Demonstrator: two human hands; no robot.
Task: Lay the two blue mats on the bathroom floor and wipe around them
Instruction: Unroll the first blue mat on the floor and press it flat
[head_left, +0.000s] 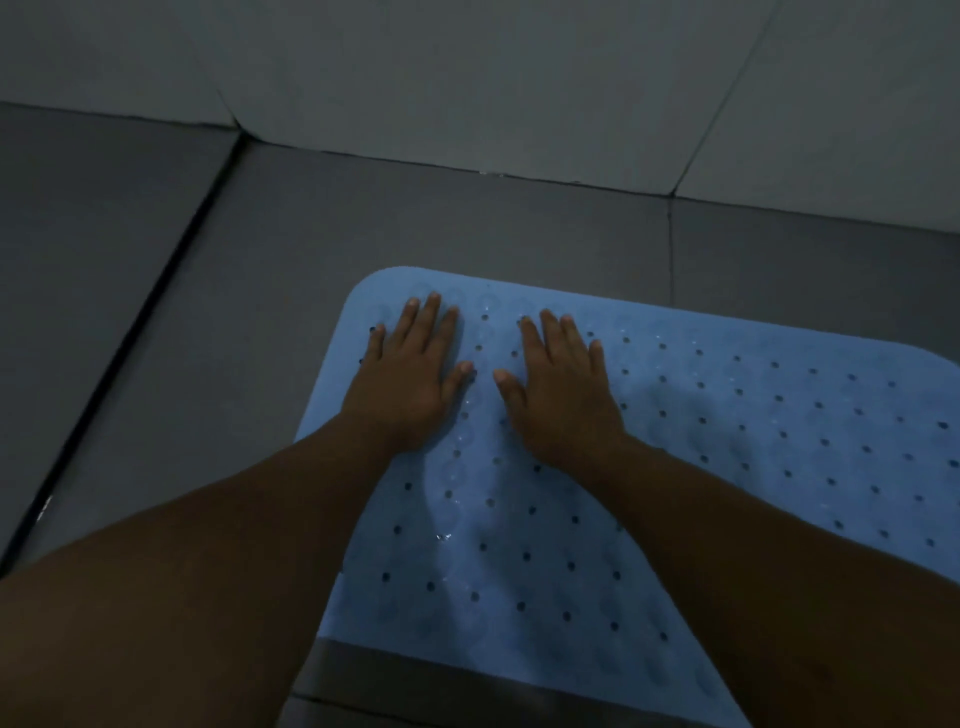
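Observation:
A light blue rubber mat with rows of small round holes lies flat on the dark grey tiled floor, running off the right edge of the view. My left hand presses palm down near the mat's far left corner, fingers spread. Beside it, a little to the right, my right hand also lies flat on the mat with its fingers apart. Neither hand holds anything. Only one mat is in view. A dark strip crosses the mat's near edge; I cannot tell what it is.
A pale tiled wall rises just beyond the mat, meeting the floor along a slanted line. A dark groove runs diagonally through the floor on the left. Bare floor shows left of and beyond the mat.

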